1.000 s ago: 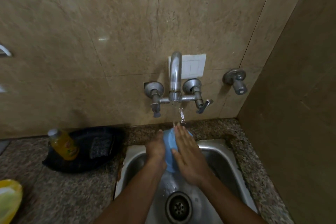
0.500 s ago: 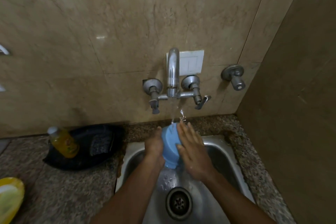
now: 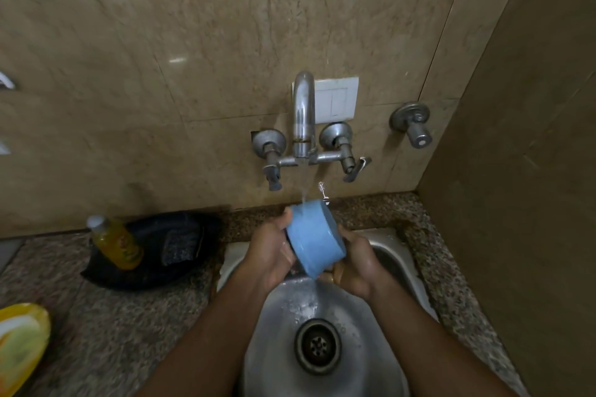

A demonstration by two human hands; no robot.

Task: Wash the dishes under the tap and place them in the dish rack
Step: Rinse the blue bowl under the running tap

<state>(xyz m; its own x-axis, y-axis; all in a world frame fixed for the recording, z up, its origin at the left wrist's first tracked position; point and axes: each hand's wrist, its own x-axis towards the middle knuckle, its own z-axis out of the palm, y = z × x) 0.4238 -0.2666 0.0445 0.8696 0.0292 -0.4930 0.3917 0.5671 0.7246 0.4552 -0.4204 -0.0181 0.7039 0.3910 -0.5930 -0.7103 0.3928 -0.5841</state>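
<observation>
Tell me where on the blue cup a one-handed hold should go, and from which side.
Take the blue cup around its round side wall, coming from the left, where the left hand already wraps it. The cup lies tilted under the tap's stream, with the right hand at its right end. The wall is wet, so it probably needs a firm grip.

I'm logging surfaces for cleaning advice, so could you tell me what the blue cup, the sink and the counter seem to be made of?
Blue cup: probably matte plastic, going by its flat, even colour with no glaze shine; ceramic is not excluded.
Sink: stainless steel, with a brushed grey sheen and soft reflections.
Counter: speckled granite or similar stone, polished, judging by its mottled brown-grey grain.
</observation>
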